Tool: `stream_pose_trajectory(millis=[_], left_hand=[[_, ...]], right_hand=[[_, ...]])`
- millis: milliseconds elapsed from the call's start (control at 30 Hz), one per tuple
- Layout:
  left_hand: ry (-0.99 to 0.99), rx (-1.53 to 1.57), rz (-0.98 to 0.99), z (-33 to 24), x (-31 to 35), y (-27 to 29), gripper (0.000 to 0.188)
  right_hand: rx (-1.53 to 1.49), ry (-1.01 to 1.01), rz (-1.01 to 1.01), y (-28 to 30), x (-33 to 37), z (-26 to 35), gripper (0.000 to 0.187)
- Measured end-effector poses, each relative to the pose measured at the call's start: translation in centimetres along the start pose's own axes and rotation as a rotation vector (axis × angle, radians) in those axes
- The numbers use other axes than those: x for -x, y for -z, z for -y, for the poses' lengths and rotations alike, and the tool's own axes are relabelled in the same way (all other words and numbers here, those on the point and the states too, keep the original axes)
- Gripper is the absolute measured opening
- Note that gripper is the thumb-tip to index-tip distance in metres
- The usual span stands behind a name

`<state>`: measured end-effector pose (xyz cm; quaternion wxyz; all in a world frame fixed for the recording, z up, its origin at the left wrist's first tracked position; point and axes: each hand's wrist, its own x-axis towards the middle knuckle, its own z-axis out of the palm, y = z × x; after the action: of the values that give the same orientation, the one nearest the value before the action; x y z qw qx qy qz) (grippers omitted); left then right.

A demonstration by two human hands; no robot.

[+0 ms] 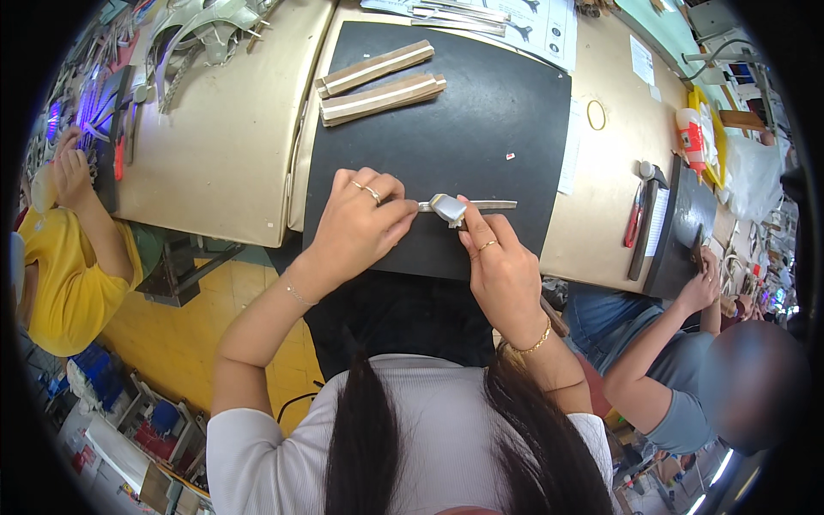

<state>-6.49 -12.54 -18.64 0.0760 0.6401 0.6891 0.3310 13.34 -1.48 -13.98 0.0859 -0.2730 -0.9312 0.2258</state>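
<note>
A thin, light grey strip (pixel 496 204) lies crosswise near the front of a black work mat (pixel 378 159). My left hand (pixel 360 219) pinches the strip's left end between thumb and fingertips. My right hand (pixel 505 275) is closed round a hammer, whose silver head (pixel 447 207) is over the middle of the strip. Whether the head touches the strip I cannot tell. Most of the hammer's handle is hidden under my right hand; a brown length of it shows beside the wrist.
Two bundles of brown and white strips (pixel 382 99) lie at the mat's back left. Behind are printed sheets (pixel 545 34) with metallic strips on them. A yellow ring (pixel 596 115) lies to the right. Co-workers sit at left and right, the right one near a hammer (pixel 641 223) and a red-and-white bottle (pixel 691 142).
</note>
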Motion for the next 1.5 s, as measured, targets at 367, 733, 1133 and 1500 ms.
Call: stream_pose_trajectory(millis=[367,733,1133,1500], left_hand=[[-0.033,-0.024,-0.046,-0.2,0.1,-0.7,0.021],[0.108,-0.117,-0.235,-2.6,1.0,-2.7,0.017],[0.095,-0.100,-0.220,-2.2,1.2,-2.4,0.021],[-0.138,-0.287,-0.100,-1.3,2.1,-1.0,0.026]], right_hand=[[-0.108,0.000,-0.095,0.9,-0.4,1.5,0.046],[-0.103,0.030,-0.125,0.1,-0.7,1.7,0.047],[0.012,0.005,-0.029,-0.9,-0.6,1.4,0.047],[-0.017,0.001,-0.019,-0.7,-0.7,1.4,0.047]])
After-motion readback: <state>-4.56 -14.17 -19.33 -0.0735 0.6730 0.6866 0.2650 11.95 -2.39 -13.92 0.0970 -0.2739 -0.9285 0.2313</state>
